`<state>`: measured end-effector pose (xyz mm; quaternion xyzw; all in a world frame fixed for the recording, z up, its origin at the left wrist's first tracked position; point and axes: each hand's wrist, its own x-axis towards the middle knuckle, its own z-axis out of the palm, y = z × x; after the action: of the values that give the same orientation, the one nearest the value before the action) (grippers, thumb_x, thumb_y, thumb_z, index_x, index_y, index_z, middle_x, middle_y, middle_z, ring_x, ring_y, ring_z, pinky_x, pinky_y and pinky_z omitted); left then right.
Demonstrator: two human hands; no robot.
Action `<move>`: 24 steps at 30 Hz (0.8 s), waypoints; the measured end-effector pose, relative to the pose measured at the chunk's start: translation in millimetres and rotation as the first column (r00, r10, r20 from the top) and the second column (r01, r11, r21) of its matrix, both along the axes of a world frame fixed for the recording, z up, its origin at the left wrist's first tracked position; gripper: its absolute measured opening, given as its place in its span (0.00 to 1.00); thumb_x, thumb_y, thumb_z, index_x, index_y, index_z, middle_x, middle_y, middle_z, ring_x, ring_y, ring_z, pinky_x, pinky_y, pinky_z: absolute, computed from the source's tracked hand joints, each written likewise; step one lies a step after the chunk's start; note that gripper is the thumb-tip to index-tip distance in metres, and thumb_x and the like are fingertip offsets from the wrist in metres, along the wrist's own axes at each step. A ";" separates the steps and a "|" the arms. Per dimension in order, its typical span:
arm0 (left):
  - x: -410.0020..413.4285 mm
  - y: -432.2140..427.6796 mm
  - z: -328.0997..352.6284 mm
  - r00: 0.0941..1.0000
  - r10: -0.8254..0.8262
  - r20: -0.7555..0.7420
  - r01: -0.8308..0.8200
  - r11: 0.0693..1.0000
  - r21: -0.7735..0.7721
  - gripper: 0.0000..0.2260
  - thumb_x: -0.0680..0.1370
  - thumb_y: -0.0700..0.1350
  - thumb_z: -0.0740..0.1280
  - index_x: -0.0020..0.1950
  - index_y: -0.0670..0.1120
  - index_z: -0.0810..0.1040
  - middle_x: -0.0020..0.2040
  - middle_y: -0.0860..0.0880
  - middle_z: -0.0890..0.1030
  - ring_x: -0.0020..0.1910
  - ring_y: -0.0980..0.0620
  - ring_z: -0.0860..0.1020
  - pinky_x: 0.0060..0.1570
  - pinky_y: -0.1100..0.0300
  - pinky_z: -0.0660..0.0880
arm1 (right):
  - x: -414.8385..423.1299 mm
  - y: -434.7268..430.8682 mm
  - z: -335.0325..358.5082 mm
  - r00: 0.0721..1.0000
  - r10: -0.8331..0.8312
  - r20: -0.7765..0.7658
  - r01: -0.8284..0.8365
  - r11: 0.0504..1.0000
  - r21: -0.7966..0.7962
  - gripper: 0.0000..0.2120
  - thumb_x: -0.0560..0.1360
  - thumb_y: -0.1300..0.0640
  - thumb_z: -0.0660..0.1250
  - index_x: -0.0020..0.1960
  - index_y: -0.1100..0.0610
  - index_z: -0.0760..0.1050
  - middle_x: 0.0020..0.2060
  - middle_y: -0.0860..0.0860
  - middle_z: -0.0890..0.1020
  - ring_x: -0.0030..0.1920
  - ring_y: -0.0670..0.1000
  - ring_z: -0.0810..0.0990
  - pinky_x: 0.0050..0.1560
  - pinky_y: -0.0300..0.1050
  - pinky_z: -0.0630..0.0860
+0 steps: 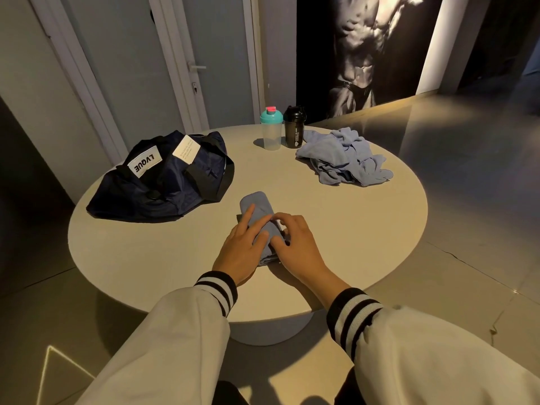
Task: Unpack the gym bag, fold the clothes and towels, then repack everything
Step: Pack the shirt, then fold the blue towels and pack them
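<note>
The round table (336, 217) fills the middle of the view, its pedestal partly hidden under the top. At 10 o'clock on it lies the dark navy gym bag (163, 176), slumped flat with its black straps draped over it and a white label reading LVQUE upside down. Its opening does not show, so what is inside cannot be told.

At 2 o'clock sits a crumpled pile of blue cloth (344, 159), unfolded. How many pieces make it up is hard to make out.

At 6 o'clock, near the table's front edge, a folded blue towel (257, 206) lies as a narrow bundle, its near half covered by both hands. The left hand (239, 249) rests on it with fingers straight and spread, grasping nothing. The right hand (295, 244) arches over the bundle's right edge with bent fingers and the thumb on the cloth. Whether it pinches a fold or only presses, I cannot tell. Both sleeves are cut off by the bottom edge.

At 12 o'clock stand two shakers side by side: a clear shaker (271, 130) with a teal lid, looking empty, and a black shaker (294, 128), opaque, its contents hidden.
</note>
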<state>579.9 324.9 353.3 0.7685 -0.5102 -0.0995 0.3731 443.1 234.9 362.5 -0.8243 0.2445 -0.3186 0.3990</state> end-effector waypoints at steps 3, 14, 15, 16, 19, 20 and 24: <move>-1.0 -0.7 0.4 1.000 0.025 -0.001 -0.025 0.999 -0.032 0.21 0.85 0.54 0.57 0.78 0.59 0.62 0.81 0.60 0.50 0.77 0.50 0.61 0.74 0.52 0.65 | 3.6 -1.2 -2.2 0.997 -0.018 -0.077 0.017 1.000 -0.014 0.19 0.79 0.51 0.60 0.70 0.45 0.68 0.63 0.49 0.74 0.60 0.50 0.74 0.64 0.49 0.69; -5.7 -17.6 1.7 0.967 0.213 0.136 -0.237 0.952 0.193 0.22 0.83 0.62 0.51 0.78 0.66 0.56 0.72 0.47 0.72 0.73 0.45 0.66 0.77 0.44 0.50 | 4.0 -8.3 -3.3 0.995 -0.072 -0.075 0.073 0.997 0.004 0.18 0.81 0.67 0.56 0.66 0.61 0.77 0.62 0.57 0.76 0.53 0.47 0.72 0.49 0.19 0.64; -5.3 -16.5 1.6 0.975 0.190 0.118 -0.208 0.963 0.169 0.24 0.82 0.63 0.49 0.78 0.65 0.57 0.69 0.47 0.75 0.69 0.46 0.70 0.75 0.45 0.55 | 3.5 -9.0 -3.3 0.994 -0.076 -0.076 0.077 0.997 0.010 0.18 0.81 0.67 0.56 0.66 0.61 0.77 0.62 0.57 0.76 0.54 0.46 0.72 0.49 0.19 0.64; -4.6 -15.7 1.4 0.980 0.172 0.101 -0.186 0.972 0.146 0.25 0.80 0.65 0.48 0.78 0.65 0.57 0.68 0.47 0.76 0.67 0.46 0.72 0.74 0.45 0.59 | 3.3 -10.0 -3.6 0.994 -0.076 -0.081 0.077 0.997 0.015 0.18 0.81 0.67 0.56 0.67 0.61 0.77 0.62 0.57 0.76 0.54 0.46 0.72 0.49 0.19 0.64; -3.3 -12.9 0.0 0.988 0.131 0.086 -0.139 0.986 0.088 0.24 0.83 0.62 0.51 0.79 0.62 0.59 0.67 0.46 0.77 0.64 0.46 0.75 0.71 0.47 0.66 | 2.4 -9.7 -3.6 0.993 -0.063 -0.098 0.066 0.998 0.018 0.19 0.81 0.65 0.57 0.68 0.59 0.76 0.63 0.57 0.77 0.56 0.48 0.74 0.54 0.27 0.65; -4.6 -11.5 0.0 0.990 0.126 0.064 -0.130 0.989 0.064 0.22 0.84 0.60 0.53 0.79 0.62 0.59 0.68 0.46 0.76 0.63 0.47 0.75 0.69 0.49 0.67 | 2.6 -9.2 -4.2 0.993 -0.056 -0.102 0.058 0.998 0.019 0.18 0.81 0.64 0.57 0.69 0.59 0.75 0.63 0.56 0.77 0.58 0.49 0.74 0.57 0.31 0.66; -15.4 -4.6 6.6 0.989 0.096 -0.117 -0.105 0.992 -0.075 0.22 0.85 0.52 0.58 0.79 0.62 0.60 0.69 0.47 0.69 0.63 0.48 0.73 0.58 0.59 0.71 | 4.0 -5.8 -4.3 0.996 0.002 -0.085 0.003 0.999 0.053 0.17 0.83 0.59 0.57 0.70 0.55 0.72 0.64 0.55 0.77 0.60 0.51 0.76 0.62 0.43 0.73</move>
<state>564.5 320.3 359.9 0.7706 -0.4525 -0.1031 0.4367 447.1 229.1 358.2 -0.8262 0.2698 -0.2769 0.4097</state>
